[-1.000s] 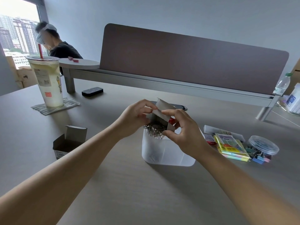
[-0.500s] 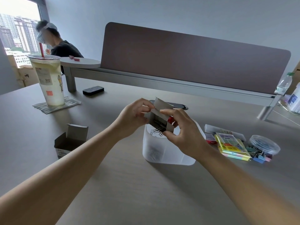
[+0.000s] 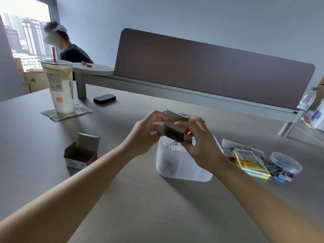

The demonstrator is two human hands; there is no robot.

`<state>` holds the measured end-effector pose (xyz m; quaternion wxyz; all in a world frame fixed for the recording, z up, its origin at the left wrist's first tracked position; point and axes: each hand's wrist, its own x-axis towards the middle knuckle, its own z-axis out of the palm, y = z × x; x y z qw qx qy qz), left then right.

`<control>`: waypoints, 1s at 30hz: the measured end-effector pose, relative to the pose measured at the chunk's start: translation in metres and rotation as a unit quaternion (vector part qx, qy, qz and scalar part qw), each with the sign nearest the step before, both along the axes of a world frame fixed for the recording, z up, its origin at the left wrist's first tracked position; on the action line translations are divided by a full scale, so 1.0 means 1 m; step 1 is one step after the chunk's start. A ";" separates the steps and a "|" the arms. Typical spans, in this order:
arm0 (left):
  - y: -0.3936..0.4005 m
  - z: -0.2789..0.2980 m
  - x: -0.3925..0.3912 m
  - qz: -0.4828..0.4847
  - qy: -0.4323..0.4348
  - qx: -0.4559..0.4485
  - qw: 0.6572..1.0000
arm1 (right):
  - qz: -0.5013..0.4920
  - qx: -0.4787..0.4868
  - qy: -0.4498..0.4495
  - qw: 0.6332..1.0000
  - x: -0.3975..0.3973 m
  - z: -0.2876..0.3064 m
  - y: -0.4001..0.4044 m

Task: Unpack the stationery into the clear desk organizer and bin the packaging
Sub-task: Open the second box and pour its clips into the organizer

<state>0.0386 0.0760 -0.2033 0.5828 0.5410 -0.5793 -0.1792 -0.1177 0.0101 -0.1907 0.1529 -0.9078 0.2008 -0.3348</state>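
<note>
A small grey cardboard clip box [image 3: 172, 129] is tipped open-end down over the clear desk organizer [image 3: 182, 165]. My left hand [image 3: 145, 134] grips the box's left side and my right hand [image 3: 199, 146] pinches its right side. Paper clips [image 3: 172, 146] hang and fall from the box mouth, and a dark heap of clips [image 3: 169, 168] lies in the organizer's left compartment. An open, emptied cardboard box [image 3: 81, 153] stands on the desk to the left.
Right of the organizer lie sticky note packs [image 3: 249, 159], a flat white box [image 3: 228, 143] and a round clear tub of binder clips [image 3: 284, 163]. A tall drink cup [image 3: 59, 88] on a mat and a black case [image 3: 104, 98] sit at the back left. A person sits beyond the divider.
A large bunch of clips hung from the box a second ago; most have dropped into the organizer. The box has tilted a little, both hands staying on it.
</note>
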 end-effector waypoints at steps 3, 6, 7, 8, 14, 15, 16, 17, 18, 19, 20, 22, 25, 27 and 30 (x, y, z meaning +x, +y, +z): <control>0.001 0.001 0.000 0.006 -0.020 -0.004 1.000 | -0.010 -0.003 0.014 1.000 0.000 0.000 -0.001; 0.001 0.000 0.002 0.005 -0.029 -0.005 1.000 | -0.013 -0.002 0.018 1.000 0.000 0.001 -0.001; 0.000 0.000 0.002 0.006 -0.029 -0.008 1.000 | -0.015 -0.006 0.021 1.000 0.000 0.001 -0.001; 0.000 -0.001 0.003 0.009 -0.030 -0.010 0.999 | -0.016 -0.012 0.025 0.999 -0.001 0.001 -0.001; -0.002 -0.006 0.003 0.038 -0.066 -0.031 0.997 | -0.004 -0.101 -0.007 0.995 0.001 0.000 -0.001; -0.002 -0.006 0.003 0.043 -0.078 -0.037 0.995 | -0.007 -0.122 -0.011 0.992 0.001 -0.001 -0.001; -0.002 -0.007 0.003 0.046 -0.088 -0.040 0.994 | -0.012 -0.133 -0.015 0.991 0.001 -0.002 -0.002; -0.002 -0.007 0.003 0.049 -0.097 -0.041 0.993 | -0.017 -0.137 -0.020 0.990 0.001 -0.004 -0.003; -0.002 -0.007 0.003 0.053 -0.105 -0.040 0.992 | -0.020 -0.137 -0.024 0.990 0.001 -0.004 -0.004; -0.001 -0.007 0.003 0.054 -0.112 -0.041 0.991 | -0.022 -0.131 -0.025 0.991 0.000 -0.004 -0.006; -0.001 -0.007 0.003 0.054 -0.117 -0.044 0.991 | -0.019 -0.115 -0.023 0.993 0.000 -0.004 -0.006; -0.001 -0.005 0.003 0.051 -0.119 -0.046 0.991 | -0.009 -0.063 -0.014 0.998 -0.001 -0.003 -0.005; 0.001 -0.001 0.002 0.036 -0.104 -0.038 0.993 | -0.016 0.004 -0.001 1.000 -0.001 0.001 -0.004; 0.001 0.001 0.002 0.024 -0.099 -0.024 0.995 | -0.003 0.057 -0.025 0.998 -0.001 0.005 0.000; 0.003 0.003 0.002 0.012 -0.089 0.002 0.996 | 0.029 0.166 -0.089 0.982 -0.001 0.011 0.005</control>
